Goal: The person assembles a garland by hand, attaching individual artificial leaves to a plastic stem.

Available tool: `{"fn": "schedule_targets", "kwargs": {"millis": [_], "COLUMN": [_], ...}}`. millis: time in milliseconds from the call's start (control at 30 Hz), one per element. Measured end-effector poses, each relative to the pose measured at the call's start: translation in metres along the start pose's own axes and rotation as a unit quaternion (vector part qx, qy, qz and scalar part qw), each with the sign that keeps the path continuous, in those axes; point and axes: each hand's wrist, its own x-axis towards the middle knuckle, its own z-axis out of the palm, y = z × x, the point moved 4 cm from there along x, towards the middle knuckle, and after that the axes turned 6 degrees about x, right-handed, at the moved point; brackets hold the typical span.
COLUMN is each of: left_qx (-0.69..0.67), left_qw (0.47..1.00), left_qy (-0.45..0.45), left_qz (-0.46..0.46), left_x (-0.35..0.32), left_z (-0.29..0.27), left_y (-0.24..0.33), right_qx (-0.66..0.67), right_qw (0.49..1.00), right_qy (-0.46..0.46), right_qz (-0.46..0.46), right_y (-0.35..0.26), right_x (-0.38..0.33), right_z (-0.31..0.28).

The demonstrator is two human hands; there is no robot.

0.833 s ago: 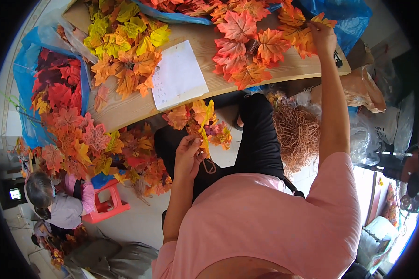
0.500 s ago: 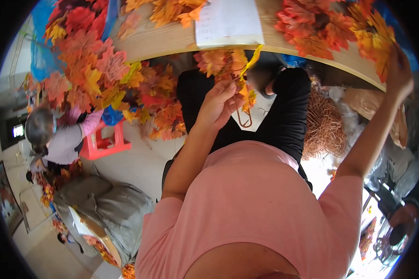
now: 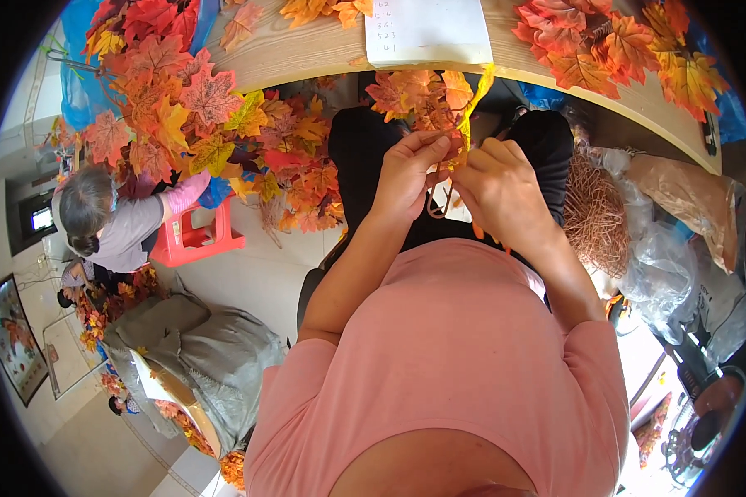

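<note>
Head view, one: wide fisheye worn on my head, facing steeply down, my pink shirt (image 3: pixel 452 348) close at near, left hand (image 3: pixel 410 172) and right hand (image 3: pixel 507 192) beyond, wooden table (image 3: pixel 298 51) at far.

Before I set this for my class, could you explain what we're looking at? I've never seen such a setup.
There is no machine: a person works bare-handed. The view comes from a wide fisheye camera worn on the head, looking down, so straight edges bend. On the wooden table lie white paper with writing and red-orange leaves. Above the lap, the left hand pinches a strand with a yellow leaf. The right hand meets it there, though its fingertips' grip is unclear. Another person works at the left.
</note>
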Motion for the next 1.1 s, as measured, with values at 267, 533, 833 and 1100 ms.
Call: {"fn": "schedule_targets", "kwargs": {"millis": [267, 533, 833, 1100], "left_qx": [-0.144, -0.182, -0.172, -0.197], "left_qw": [0.986, 0.976, 0.978, 0.97], "left_qy": [-0.052, -0.068, -0.063, -0.1], "left_qz": [-0.071, -0.099, -0.099, -0.102], "left_x": [0.0, -0.004, -0.008, -0.009], "left_z": [-0.013, -0.01, -0.006, -0.009], "left_y": [-0.002, -0.002, 0.001, 0.001], "right_qx": [0.232, 0.391, 0.448, 0.465], "right_qw": [0.962, 0.9, 0.871, 0.864], "right_qy": [0.063, 0.073, 0.068, 0.063], "right_qz": [0.131, 0.178, 0.188, 0.182], "right_y": [0.037, 0.039, 0.042, 0.04], "right_x": [0.001, -0.002, -0.005, -0.005], "right_z": [0.031, 0.042, 0.045, 0.047]}}
